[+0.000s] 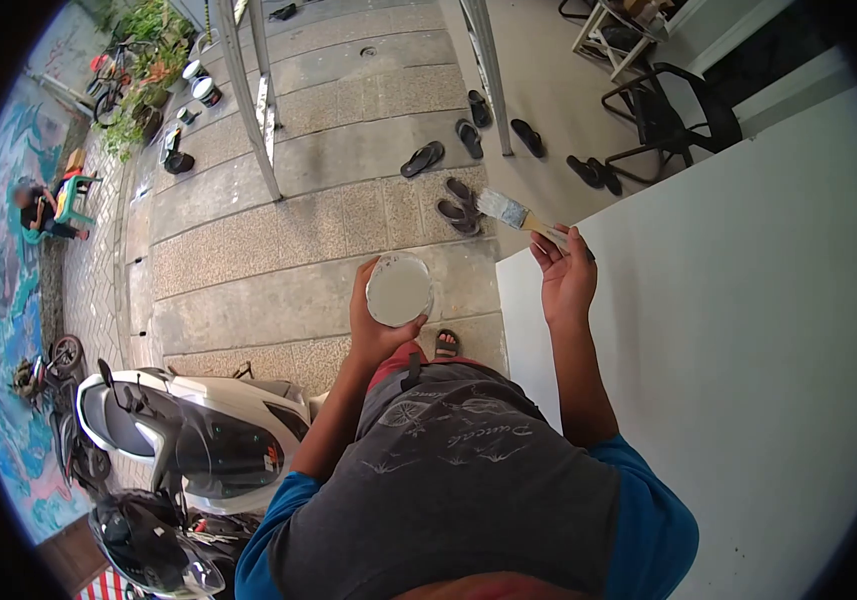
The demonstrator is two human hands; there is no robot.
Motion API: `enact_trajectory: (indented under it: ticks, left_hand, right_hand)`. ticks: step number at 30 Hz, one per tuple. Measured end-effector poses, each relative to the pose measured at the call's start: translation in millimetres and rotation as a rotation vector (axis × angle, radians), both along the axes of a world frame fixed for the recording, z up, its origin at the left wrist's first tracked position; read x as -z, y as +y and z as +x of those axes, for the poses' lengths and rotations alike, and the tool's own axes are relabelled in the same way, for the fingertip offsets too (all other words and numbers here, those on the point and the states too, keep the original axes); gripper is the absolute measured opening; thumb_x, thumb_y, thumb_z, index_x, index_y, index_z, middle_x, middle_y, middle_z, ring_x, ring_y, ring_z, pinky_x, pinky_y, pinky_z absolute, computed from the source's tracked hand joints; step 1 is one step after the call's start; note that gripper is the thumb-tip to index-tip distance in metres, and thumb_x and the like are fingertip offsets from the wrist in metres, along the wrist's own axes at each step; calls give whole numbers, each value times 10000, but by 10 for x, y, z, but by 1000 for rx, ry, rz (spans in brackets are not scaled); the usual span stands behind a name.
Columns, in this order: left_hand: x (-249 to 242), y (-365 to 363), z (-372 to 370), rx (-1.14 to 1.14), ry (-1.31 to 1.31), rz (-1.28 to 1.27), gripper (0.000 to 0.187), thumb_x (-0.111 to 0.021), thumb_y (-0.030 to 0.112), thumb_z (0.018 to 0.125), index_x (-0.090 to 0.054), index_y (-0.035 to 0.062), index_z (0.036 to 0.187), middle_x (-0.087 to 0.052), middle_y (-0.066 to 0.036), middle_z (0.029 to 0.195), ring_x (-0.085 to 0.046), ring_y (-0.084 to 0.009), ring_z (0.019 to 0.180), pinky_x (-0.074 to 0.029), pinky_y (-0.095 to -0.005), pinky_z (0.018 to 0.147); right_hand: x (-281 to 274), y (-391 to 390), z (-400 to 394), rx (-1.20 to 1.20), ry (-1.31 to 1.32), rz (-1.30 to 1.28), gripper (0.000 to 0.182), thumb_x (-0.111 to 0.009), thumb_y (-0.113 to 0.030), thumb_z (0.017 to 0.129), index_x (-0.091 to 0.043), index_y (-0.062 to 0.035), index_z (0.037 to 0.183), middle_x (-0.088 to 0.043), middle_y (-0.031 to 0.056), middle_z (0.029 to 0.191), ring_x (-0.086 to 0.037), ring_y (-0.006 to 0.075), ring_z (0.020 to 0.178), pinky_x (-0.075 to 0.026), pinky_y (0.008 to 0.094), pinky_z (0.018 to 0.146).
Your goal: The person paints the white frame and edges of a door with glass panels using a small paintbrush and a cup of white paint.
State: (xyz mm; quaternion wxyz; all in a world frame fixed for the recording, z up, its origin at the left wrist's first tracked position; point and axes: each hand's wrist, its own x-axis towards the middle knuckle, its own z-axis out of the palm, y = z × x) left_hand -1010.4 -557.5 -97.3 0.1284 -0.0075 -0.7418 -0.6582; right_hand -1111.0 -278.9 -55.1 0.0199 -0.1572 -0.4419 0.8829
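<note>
My left hand (380,335) is wrapped round a round tub of pale grey-white paint (399,290), held in front of my body with its open top facing up. In my right hand (569,280) is a paintbrush (504,210), gripped by its wooden handle. White paint coats the bristles, which point up and to the left, away from the tub. Brush and tub are apart. To the right of the brush and below it stretches a large white surface (708,330); the brush does not touch it.
Metal ladder legs (248,110) stand ahead on the paving. Several sandals (422,158) lie near a black chair (663,120). A white scooter (198,430) is parked at the lower left. A person (40,208) sits by the painted wall. Paint buckets (206,92) stand near the plants.
</note>
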Motion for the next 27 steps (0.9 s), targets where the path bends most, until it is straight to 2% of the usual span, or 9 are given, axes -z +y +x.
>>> enact_trajectory:
  ticks: [6, 12, 18, 21, 27]
  left_hand:
    - [83, -309, -981, 154, -7, -13, 915, -902, 239, 630, -468, -17, 1393, -530, -162, 1330, -569, -287, 1238, -464, -401, 1049]
    - [26, -501, -1854, 323, 5, -58, 917, -909, 257, 616, -485, -16, 1382, -530, -179, 1340, -572, -309, 1238, -470, -416, 1039]
    - [22, -377, -2562, 467, -37, -60, 922, -912, 267, 613, -486, -14, 1380, -534, -176, 1340, -575, -312, 1233, -471, -416, 1036]
    - [89, -243, -2848, 489, -51, -10, 933, -914, 269, 614, -477, -9, 1390, -536, -166, 1337, -576, -302, 1228, -471, -414, 1036]
    - [4, -22, -3318, 449, 40, -29, 942, -917, 275, 615, -471, -8, 1396, -546, -161, 1327, -585, -284, 1211, -469, -409, 1039]
  right_hand:
    - [47, -157, -497, 162, -8, 19, 437, -554, -372, 1071, -587, 51, 1176, -684, 201, 1105, -719, 307, 1018, -596, 389, 894]
    - [35, -430, -946, 240, -10, -12, 449, -540, -379, 1075, -582, 52, 1192, -685, 204, 1108, -718, 316, 1023, -595, 393, 896]
    - [218, -384, -1163, 351, -66, -18, 444, -546, -376, 1073, -592, 52, 1184, -690, 196, 1097, -726, 332, 1010, -598, 411, 894]
    - [292, -282, -1349, 385, -77, -12, 434, -559, -373, 1069, -599, 45, 1179, -690, 184, 1092, -728, 338, 1001, -598, 422, 893]
    - [202, -190, -1816, 288, -2, 23, 388, -557, -333, 1072, -603, 35, 1185, -692, 180, 1086, -739, 343, 1002, -604, 421, 881]
